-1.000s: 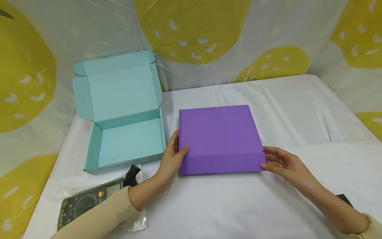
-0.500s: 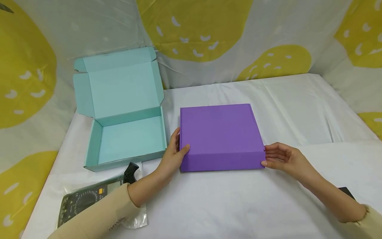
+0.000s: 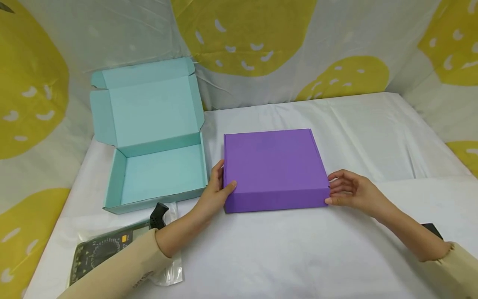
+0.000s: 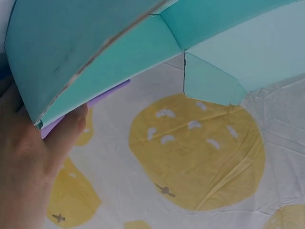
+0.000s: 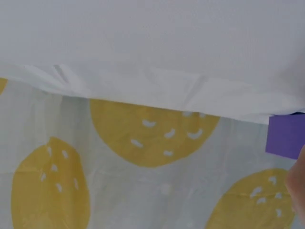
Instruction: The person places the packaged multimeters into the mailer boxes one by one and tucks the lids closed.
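A purple cardboard box (image 3: 275, 162) lies with its lid down on the white cloth. My left hand (image 3: 213, 197) holds its left side, thumb over the top edge and fingers along the side wall. At the front right corner my right hand (image 3: 354, 193) grips the box, its thumb at the front edge and its other fingers curved against the right wall. In the left wrist view, a sliver of the purple box (image 4: 109, 92) shows beside the thumb. The right wrist view catches only a corner of it and part of the hand.
A light teal box (image 3: 164, 174) stands with its lid raised, just left of my left hand. Below it, partly under my left sleeve, lies a multimeter (image 3: 101, 251) in a clear bag, with a black curved piece (image 3: 158, 215). A black object (image 3: 432, 230) shows behind my right forearm.
The purple box's front flap, slanted outward before, now stands steeper against the front. My right hand has slid slightly back along the right side; my left hand keeps its place.
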Available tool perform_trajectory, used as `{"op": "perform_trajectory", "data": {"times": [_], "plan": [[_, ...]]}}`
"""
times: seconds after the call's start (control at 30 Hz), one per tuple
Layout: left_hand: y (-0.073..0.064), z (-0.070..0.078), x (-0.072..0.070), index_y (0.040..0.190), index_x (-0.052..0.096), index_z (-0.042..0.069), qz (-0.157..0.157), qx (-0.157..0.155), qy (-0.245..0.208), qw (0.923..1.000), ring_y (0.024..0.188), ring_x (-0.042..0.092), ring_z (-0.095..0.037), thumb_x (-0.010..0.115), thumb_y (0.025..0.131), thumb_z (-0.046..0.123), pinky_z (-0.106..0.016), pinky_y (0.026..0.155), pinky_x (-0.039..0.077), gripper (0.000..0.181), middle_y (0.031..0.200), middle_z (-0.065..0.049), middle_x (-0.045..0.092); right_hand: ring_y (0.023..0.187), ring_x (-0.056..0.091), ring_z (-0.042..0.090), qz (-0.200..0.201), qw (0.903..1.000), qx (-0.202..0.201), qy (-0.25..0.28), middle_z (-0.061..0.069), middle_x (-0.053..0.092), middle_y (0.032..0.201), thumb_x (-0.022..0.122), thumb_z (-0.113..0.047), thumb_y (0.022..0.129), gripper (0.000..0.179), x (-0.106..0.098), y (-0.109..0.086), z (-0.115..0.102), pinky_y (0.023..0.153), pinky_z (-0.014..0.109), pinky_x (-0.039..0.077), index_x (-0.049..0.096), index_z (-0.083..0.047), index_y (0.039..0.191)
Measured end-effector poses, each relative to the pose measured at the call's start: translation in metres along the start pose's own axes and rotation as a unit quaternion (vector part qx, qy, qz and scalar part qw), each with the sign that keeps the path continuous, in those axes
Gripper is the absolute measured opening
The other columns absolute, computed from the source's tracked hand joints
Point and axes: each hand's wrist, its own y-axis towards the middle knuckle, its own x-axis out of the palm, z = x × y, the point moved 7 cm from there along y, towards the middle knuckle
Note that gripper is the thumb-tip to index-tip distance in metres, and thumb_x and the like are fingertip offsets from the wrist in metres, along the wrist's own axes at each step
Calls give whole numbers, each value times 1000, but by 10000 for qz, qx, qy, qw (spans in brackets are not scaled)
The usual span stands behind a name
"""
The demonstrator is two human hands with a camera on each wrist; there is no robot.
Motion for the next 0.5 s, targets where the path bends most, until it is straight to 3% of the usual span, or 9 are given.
{"op": "perform_trajectory", "data": {"times": [0.2, 0.4, 0.5], "plan": [[2, 0, -1, 145, 4, 17, -144, 84, -62, 9998, 139, 11, -23, 47, 93, 5, -43, 112, 16, 68, 151, -9, 11, 76, 65, 9, 90, 9992, -310, 232, -3, 63, 84, 75, 4, 68, 45, -1, 8, -1, 70, 24, 54, 50, -4, 106], [2, 0, -2, 144, 4, 16, -226, 147, 107, 9996, 139, 10, -25, 46, 93, 6, -43, 112, 16, 67, 150, -10, 10, 76, 65, 10, 40, 9993, -336, -167, 0, 61, 83, 77, -1, 67, 80, -4, 13, -3, 68, 23, 54, 37, -11, 136], [2, -1, -2, 144, 4, 17, -233, 93, 159, 9996, 139, 10, -25, 47, 93, 7, -43, 112, 17, 68, 150, -10, 10, 77, 64, 9, 15, 9989, -320, -357, 2, 59, 83, 78, -3, 67, 90, -5, 14, -4, 69, 22, 53, 30, -14, 142]]}}
